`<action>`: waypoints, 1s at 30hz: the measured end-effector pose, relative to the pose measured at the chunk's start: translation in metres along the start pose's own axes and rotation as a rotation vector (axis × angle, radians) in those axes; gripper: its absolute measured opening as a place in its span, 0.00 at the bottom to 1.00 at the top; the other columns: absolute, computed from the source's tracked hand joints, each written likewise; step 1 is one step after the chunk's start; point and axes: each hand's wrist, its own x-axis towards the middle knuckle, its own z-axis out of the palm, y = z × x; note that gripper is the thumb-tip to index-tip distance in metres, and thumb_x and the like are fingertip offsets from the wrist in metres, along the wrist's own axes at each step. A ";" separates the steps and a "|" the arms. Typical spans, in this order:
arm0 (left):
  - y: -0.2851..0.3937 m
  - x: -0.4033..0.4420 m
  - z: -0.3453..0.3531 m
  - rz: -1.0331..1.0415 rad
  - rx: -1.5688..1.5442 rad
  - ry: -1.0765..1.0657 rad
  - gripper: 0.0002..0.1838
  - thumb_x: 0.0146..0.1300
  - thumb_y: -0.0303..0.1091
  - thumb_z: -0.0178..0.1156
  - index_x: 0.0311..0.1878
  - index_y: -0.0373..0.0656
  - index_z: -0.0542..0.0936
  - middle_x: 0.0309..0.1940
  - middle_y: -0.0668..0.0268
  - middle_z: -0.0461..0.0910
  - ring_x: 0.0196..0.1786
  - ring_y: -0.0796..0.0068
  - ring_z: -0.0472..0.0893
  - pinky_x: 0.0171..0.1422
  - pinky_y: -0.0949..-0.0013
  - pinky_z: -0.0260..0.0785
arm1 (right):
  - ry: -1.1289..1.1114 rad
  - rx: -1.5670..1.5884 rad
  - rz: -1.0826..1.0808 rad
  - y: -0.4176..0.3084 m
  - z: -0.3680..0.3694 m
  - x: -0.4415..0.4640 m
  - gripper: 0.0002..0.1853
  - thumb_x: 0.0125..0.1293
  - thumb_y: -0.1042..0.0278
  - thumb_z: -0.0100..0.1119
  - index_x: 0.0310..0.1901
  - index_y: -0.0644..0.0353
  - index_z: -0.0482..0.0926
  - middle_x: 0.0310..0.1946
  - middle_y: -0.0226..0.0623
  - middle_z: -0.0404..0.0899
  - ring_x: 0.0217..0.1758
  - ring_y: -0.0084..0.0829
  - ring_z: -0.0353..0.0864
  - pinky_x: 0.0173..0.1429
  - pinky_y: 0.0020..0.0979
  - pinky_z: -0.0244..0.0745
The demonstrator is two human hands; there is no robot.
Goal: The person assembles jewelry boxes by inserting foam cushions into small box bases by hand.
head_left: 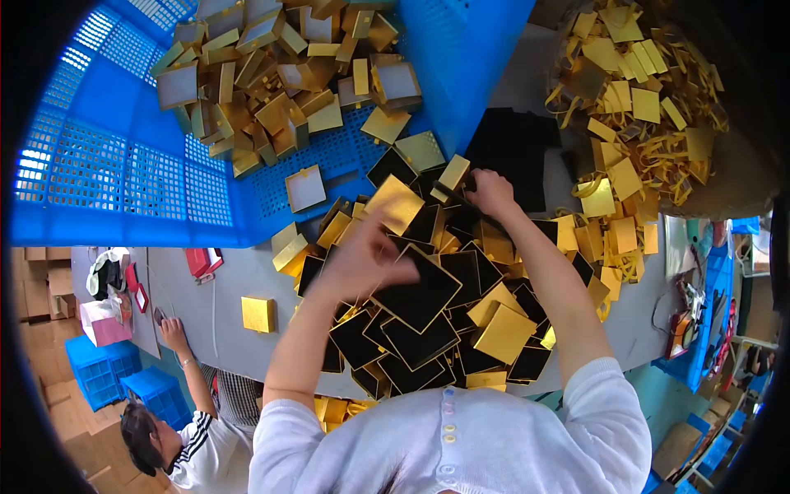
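Note:
My left hand (366, 257), blurred by motion, has its thumb and fingers spread above the pile. Just beyond its fingertips is a gold square box piece (400, 202); I cannot tell whether they touch. My right hand (492, 193) is closed, its fingers at the dark edge of a small gold box (453, 175) that stands tilted. Under and between both hands lies a heap of gold-edged pieces with black insides (420, 284), mixed with gold square pieces (505, 333).
A blue plastic crate (123, 193) holding many gold boxes stands at the back left. Gold pieces with ribbons (634, 107) are heaped at the right. Black sheets (514, 144) lie behind my right hand. Another person (202, 436) is at the left, near a lone gold box (257, 314).

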 end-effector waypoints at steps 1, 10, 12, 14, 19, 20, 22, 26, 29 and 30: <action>-0.047 0.036 -0.016 0.226 -0.242 0.230 0.37 0.52 0.27 0.68 0.67 0.46 0.64 0.49 0.66 0.73 0.39 0.80 0.76 0.44 0.73 0.71 | -0.053 -0.212 0.017 -0.008 -0.004 0.000 0.28 0.52 0.64 0.66 0.58 0.56 0.73 0.41 0.44 0.82 0.44 0.46 0.83 0.47 0.41 0.79; -0.258 0.159 -0.146 -0.339 0.652 0.826 0.26 0.48 0.49 0.68 0.40 0.35 0.78 0.33 0.51 0.81 0.42 0.46 0.80 0.46 0.54 0.74 | -0.035 -0.263 0.064 -0.013 0.001 0.005 0.29 0.49 0.66 0.67 0.56 0.53 0.73 0.42 0.42 0.80 0.44 0.44 0.83 0.43 0.42 0.80; -0.257 0.148 -0.143 -0.042 0.612 0.920 0.16 0.52 0.41 0.64 0.32 0.35 0.77 0.22 0.55 0.79 0.33 0.52 0.81 0.40 0.55 0.75 | -0.003 -0.250 0.055 -0.011 0.005 0.004 0.27 0.49 0.68 0.66 0.55 0.54 0.74 0.42 0.42 0.80 0.47 0.44 0.80 0.45 0.42 0.78; -0.237 0.125 -0.142 -0.057 0.455 1.009 0.13 0.53 0.37 0.62 0.35 0.36 0.77 0.25 0.56 0.79 0.33 0.58 0.81 0.38 0.58 0.75 | 0.030 -0.235 0.042 -0.011 0.009 -0.001 0.26 0.49 0.69 0.65 0.53 0.56 0.75 0.42 0.41 0.79 0.50 0.44 0.78 0.47 0.41 0.77; -0.164 0.070 -0.125 0.154 -0.299 1.057 0.12 0.57 0.26 0.56 0.45 0.38 0.75 0.36 0.59 0.79 0.34 0.72 0.78 0.33 0.67 0.71 | 0.212 -0.390 -0.252 0.000 0.027 -0.006 0.21 0.46 0.69 0.65 0.46 0.56 0.79 0.43 0.37 0.78 0.56 0.41 0.68 0.54 0.40 0.64; -0.149 0.059 -0.119 0.197 -0.347 0.973 0.15 0.58 0.25 0.55 0.49 0.38 0.73 0.39 0.59 0.78 0.36 0.73 0.78 0.36 0.69 0.71 | 0.147 -0.444 -0.228 -0.001 0.025 -0.006 0.20 0.50 0.64 0.63 0.48 0.54 0.79 0.44 0.37 0.78 0.55 0.41 0.68 0.57 0.40 0.62; -0.136 0.050 -0.108 0.251 -0.389 0.887 0.18 0.59 0.24 0.54 0.54 0.38 0.72 0.42 0.59 0.78 0.37 0.73 0.78 0.39 0.71 0.71 | 0.184 -0.479 -0.229 -0.004 0.027 -0.001 0.20 0.52 0.61 0.61 0.49 0.53 0.79 0.45 0.36 0.78 0.56 0.41 0.67 0.59 0.41 0.60; -0.123 0.037 -0.096 0.235 -0.385 0.807 0.19 0.59 0.23 0.54 0.56 0.38 0.73 0.41 0.62 0.78 0.42 0.74 0.77 0.45 0.74 0.68 | 0.058 -0.606 -0.148 -0.012 0.021 0.003 0.22 0.57 0.52 0.56 0.52 0.48 0.78 0.49 0.34 0.78 0.58 0.41 0.65 0.64 0.44 0.53; -0.119 0.026 -0.086 0.262 -0.380 0.742 0.19 0.61 0.23 0.52 0.57 0.41 0.73 0.45 0.62 0.78 0.45 0.74 0.76 0.47 0.74 0.69 | 0.024 -0.562 -0.088 0.003 0.018 -0.005 0.20 0.55 0.55 0.58 0.51 0.47 0.79 0.50 0.34 0.78 0.61 0.41 0.66 0.65 0.44 0.55; -0.108 0.018 -0.082 0.215 -0.554 0.719 0.19 0.63 0.24 0.50 0.58 0.43 0.72 0.47 0.62 0.77 0.47 0.73 0.76 0.50 0.73 0.69 | -0.004 -0.453 -0.030 0.009 0.010 -0.004 0.20 0.53 0.57 0.60 0.50 0.47 0.80 0.48 0.36 0.79 0.58 0.42 0.69 0.63 0.43 0.60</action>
